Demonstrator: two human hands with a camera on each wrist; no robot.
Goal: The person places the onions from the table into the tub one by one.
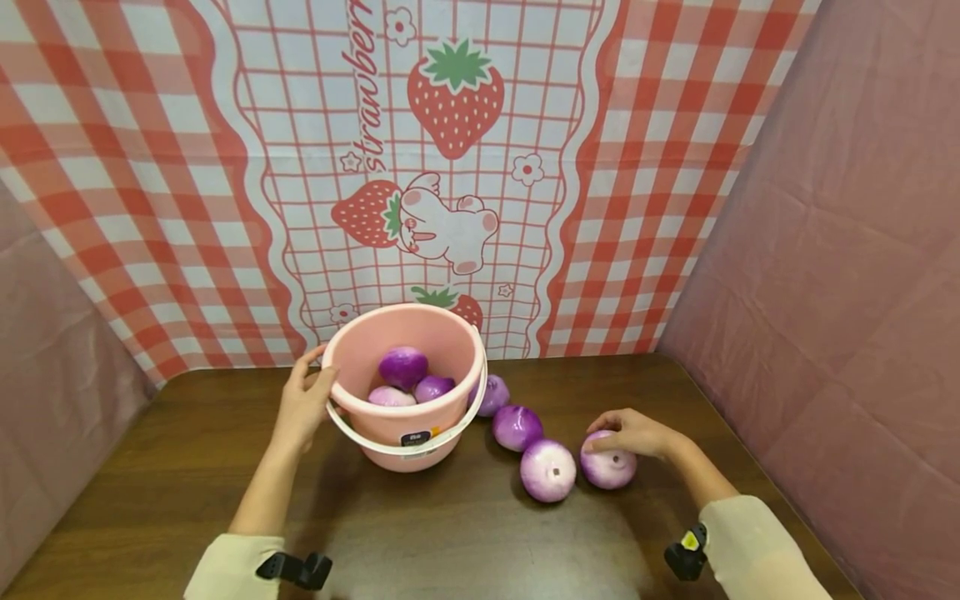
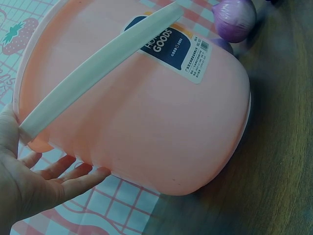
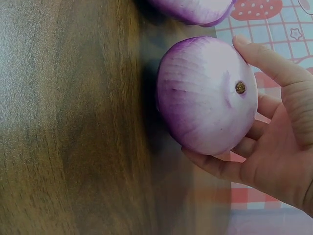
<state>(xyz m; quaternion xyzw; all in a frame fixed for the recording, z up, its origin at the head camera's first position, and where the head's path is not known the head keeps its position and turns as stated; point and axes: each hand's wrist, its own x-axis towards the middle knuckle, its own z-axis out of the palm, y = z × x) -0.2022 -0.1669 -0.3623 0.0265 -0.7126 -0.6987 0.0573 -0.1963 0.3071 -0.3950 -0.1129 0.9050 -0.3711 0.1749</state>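
Observation:
My left hand (image 1: 302, 406) holds the pink bucket (image 2: 171, 127) at the left of its rim, thumb at the lip and fingers against the outer wall. The bucket leans, with its mouth turned toward the head camera. Inside it lie purple onions, one dark onion (image 1: 403, 367) on top. At the right, my right hand (image 1: 633, 433) grips a pale purple onion (image 3: 208, 95), thumb on one side and fingers curled round the other. This onion stands just above the dark table in the right wrist view, its root end showing.
Three more onions stand in a slanting row between bucket and right hand: a pale one (image 1: 548, 471) nearest, a darker one (image 1: 517, 428) behind, and another (image 1: 492, 396) partly behind the bucket. The white bucket handle (image 2: 98, 68) hangs down in front. A strawberry-print cloth (image 1: 525, 208) backs the table.

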